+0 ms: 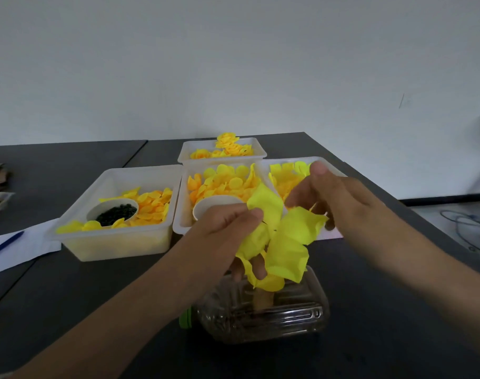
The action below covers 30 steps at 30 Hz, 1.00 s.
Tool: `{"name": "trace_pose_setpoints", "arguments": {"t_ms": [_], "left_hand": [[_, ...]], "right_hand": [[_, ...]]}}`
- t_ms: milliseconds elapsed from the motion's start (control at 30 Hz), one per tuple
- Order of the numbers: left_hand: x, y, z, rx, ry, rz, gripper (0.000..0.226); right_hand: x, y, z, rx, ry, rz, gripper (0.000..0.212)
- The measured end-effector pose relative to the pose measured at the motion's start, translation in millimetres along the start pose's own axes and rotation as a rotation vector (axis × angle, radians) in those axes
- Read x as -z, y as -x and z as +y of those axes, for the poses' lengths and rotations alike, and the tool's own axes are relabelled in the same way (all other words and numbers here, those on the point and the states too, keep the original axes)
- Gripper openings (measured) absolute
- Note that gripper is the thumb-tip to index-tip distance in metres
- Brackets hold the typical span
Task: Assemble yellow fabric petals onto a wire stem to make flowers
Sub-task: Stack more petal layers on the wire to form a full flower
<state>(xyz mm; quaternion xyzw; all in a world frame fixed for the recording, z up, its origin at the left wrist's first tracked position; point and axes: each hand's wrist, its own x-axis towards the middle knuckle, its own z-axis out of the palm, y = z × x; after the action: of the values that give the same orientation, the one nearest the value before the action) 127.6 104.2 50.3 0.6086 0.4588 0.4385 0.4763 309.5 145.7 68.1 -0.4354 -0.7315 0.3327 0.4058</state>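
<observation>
On the dark surface [69,296], far left, a pen [5,245] lies on paper [20,250]. Next comes a tray [116,242] of petals with a cup [112,212] of dark beads. Right of it, the left hand [222,233] grips a bunch of yellow petals [282,239], thumb and fingers curled round it, above a clear bottle [263,315] lying on its side. The right hand [340,203] pinches the bunch's upper right petal. Three more trays of petals stand behind.
</observation>
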Motion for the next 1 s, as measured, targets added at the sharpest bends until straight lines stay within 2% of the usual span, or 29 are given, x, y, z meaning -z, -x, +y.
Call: {"name": "trace_pose_setpoints", "arguments": {"t_ms": [67, 167, 233, 300, 367, 500, 667, 800, 1000], "left_hand": [[-1, -4, 3, -0.003, 0.043, 0.036, 0.038], [-2, -12, 7, 0.021, 0.116, 0.117, 0.033], [-3, -17, 10, 0.068, 0.163, 0.101, 0.027], [-2, -23, 10, 0.162, 0.207, 0.081, 0.039], [3, -27, 7, 0.229, 0.15, 0.078, 0.054], [13, -24, -10, 0.128, -0.107, 0.129, 0.057], [15, -22, -24, 0.059, -0.193, 0.18, 0.049], [16, -20, -36, 0.008, -0.246, 0.168, 0.046], [24, -25, -46, -0.073, -0.292, 0.207, 0.045]], "right_hand": [[5, -5, 2, -0.114, -0.085, -0.093, 0.056], [6, -10, 5, -0.081, -0.161, -0.114, 0.046], [5, -14, 9, -0.04, -0.157, -0.08, 0.046], [6, -20, 11, -0.038, -0.147, -0.046, 0.046], [6, -24, 14, -0.066, -0.152, -0.016, 0.045], [4, -30, 25, -0.128, -0.144, -0.01, 0.047], [-4, -24, 42, -0.251, -0.165, -0.102, 0.049], [-4, -20, 50, -0.196, -0.184, -0.15, 0.049], [-5, -17, 57, -0.254, -0.218, -0.157, 0.045]]}}
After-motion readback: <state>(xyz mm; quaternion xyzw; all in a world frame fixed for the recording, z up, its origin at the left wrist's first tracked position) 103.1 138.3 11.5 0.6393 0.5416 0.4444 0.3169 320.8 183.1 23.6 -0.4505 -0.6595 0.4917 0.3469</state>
